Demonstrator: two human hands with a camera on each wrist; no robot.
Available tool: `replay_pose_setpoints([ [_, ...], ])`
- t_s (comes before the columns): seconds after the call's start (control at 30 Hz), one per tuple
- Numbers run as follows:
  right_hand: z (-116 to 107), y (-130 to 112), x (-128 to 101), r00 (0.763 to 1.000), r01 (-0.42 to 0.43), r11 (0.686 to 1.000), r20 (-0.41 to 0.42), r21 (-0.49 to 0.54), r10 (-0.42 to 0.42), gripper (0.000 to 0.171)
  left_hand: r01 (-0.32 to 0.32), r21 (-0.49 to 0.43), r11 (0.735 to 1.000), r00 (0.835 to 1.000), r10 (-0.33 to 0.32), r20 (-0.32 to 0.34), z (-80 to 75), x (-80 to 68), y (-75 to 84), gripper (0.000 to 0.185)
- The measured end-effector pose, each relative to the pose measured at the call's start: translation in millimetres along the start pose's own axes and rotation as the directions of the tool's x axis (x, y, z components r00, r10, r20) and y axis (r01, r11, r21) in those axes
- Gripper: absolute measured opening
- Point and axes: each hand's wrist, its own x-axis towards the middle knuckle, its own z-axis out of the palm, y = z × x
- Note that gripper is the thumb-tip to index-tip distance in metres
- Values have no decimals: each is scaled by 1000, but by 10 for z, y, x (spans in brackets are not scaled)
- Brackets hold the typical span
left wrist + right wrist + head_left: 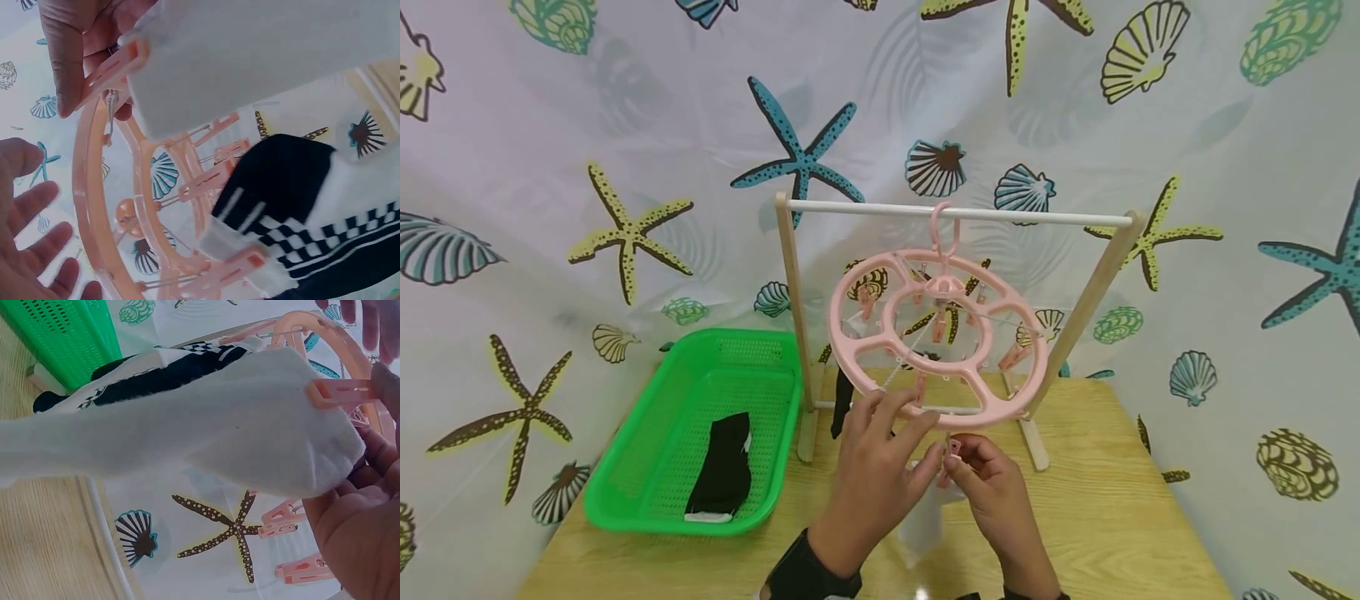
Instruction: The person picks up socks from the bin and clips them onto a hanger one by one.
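A round pink clip hanger (880,379) hangs by its hook from the white rail of a small wooden rack (795,275). My right hand (961,460) pinches one of its pink clips (952,450), which is clamped on the cuff of a white sock (922,521) that dangles below. In the left wrist view the same clip (115,65) bites the white sock (250,56). My left hand (901,423) hovers at the ring's front rim with relaxed fingers (37,197) and holds nothing. A black checkered sock (300,206) hangs from another clip (234,265).
A green basket (625,492) stands left of the rack on the wooden table (1112,517), with a black sock (722,462) inside. A curtain printed with shells and starfish (625,233) closes off the back and both sides.
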Motion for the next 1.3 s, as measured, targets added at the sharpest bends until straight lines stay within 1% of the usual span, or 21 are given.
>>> replay_pose_setpoints([
  [0.07, 4, 3, 8, 1000, 15, 1000, 20, -13, -15, 20, 24, 37, 999, 999, -25, 31, 1, 48, -2, 31],
  [0.17, 12, 1, 15, 999, 26, 999, 25, -25, -25, 19, 65, 56, 996, 996, -68, 59, 8, 88, -23, 32],
  [0.27, 15, -13, 16, 999, 29, 999, 26, -33, -28, 20, 90, 53, 995, 994, -94, 65, 11, 101, -33, 29],
  [0.37, 18, -26, 8, 1000, 27, 999, 15, -45, -27, 20, 120, 40, 992, 988, -123, 94, 8, 101, -23, 25],
  [0.47, 27, -34, 5, 1000, 25, 999, 8, -47, -24, 20, 139, 32, 990, 984, -142, 109, 12, 102, -21, 26],
  [0.53, 37, -32, 7, 1000, 21, 999, 9, -45, -21, 21, 146, 34, 989, 983, -149, 106, 16, 106, -30, 27],
  [0.67, 56, -17, 17, 1000, 23, 998, 7, -62, -22, 21, 138, 42, 990, 986, -141, 86, 17, 113, -58, 26],
  [0.83, 64, -1, 38, 999, 45, 987, -22, -154, -49, 21, 120, 44, 992, 991, -123, 59, 20, 119, -97, 26],
  [0.9, 60, 2, 44, 998, 46, 984, -36, -175, -53, 22, 117, 44, 992, 991, -119, 53, 19, 119, -111, 27],
  [1.17, 44, -32, 20, 997, -30, 993, -75, -118, 21, 30, 103, 27, 994, 993, -104, 59, -19, 145, -173, 26],
  [1.3, 15, -58, -27, 995, -38, 991, -94, -125, 26, 27, 92, 37, 995, 994, -95, 60, -32, 158, -202, 25],
])
